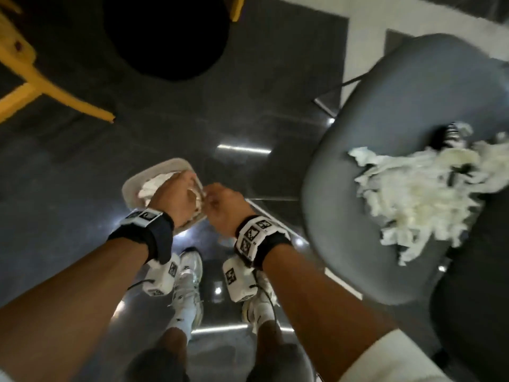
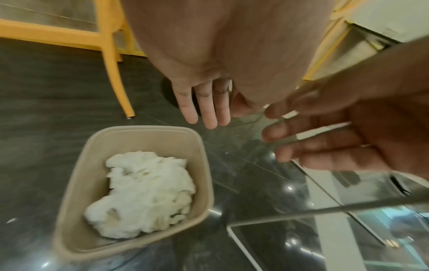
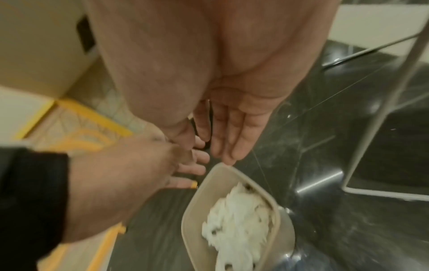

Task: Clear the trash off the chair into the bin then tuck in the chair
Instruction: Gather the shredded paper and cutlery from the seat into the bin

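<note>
A beige bin point(image 1: 154, 168) stands on the dark floor with white crumpled paper point(image 2: 144, 192) inside it. My left hand point(image 1: 176, 197) and right hand point(image 1: 224, 205) hover side by side just above the bin's near rim. Both have straight fingers and hold nothing, as the left wrist view shows for the left hand point(image 2: 204, 111) and the right wrist view for the right hand point(image 3: 223, 139). To the right, the grey chair point(image 1: 385, 106) carries a heap of white shredded paper trash point(image 1: 413, 194) and a small black-and-white striped piece point(image 1: 451, 133).
Yellow chair legs point(image 1: 41, 86) stand at the far left beside a round black table base point(image 1: 165, 37). The grey chair's thin metal frame point(image 3: 371, 128) runs along the glossy floor right of the bin. My feet in white shoes point(image 1: 190, 285) are below the hands.
</note>
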`<state>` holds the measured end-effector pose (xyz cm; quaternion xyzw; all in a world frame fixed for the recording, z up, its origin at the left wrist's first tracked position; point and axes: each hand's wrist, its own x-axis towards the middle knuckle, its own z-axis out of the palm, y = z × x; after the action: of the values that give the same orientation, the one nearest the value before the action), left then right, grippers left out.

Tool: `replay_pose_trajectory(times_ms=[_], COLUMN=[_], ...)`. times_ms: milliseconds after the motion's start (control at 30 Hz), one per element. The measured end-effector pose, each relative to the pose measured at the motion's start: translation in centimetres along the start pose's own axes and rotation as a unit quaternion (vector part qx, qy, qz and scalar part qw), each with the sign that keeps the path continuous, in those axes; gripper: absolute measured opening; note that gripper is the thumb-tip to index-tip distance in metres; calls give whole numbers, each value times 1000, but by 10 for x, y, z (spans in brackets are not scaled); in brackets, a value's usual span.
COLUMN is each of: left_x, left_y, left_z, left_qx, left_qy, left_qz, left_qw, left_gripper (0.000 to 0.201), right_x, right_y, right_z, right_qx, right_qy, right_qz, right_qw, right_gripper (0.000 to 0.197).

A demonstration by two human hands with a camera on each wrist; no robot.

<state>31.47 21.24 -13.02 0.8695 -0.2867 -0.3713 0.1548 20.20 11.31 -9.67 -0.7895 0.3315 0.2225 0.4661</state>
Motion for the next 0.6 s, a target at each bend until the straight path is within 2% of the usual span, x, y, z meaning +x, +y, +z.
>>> replay_pose_trajectory(times_ms=[167,333,467,600], left_x=[-18,-35,-40,-36], left_y=[127,253,329,369], left_z=[28,68,102,136], left_qx=[-16,31,95,145], left_qy=[-8,-41,-55,-86], left_qz=[97,238,282,294], left_qw=[995,970,953,941], left_gripper=[46,50,52,82], right_x=[-88,-156,-195,-214], right_y=[55,157,227,277], right_z=[-98,-168,-195,-203], right_qx=[113,143,126,136], right_qy=[132,259,282,258], right_qz=[42,115,180,265], right_qw=[984,948,934,919], right_gripper=[27,23,29,38])
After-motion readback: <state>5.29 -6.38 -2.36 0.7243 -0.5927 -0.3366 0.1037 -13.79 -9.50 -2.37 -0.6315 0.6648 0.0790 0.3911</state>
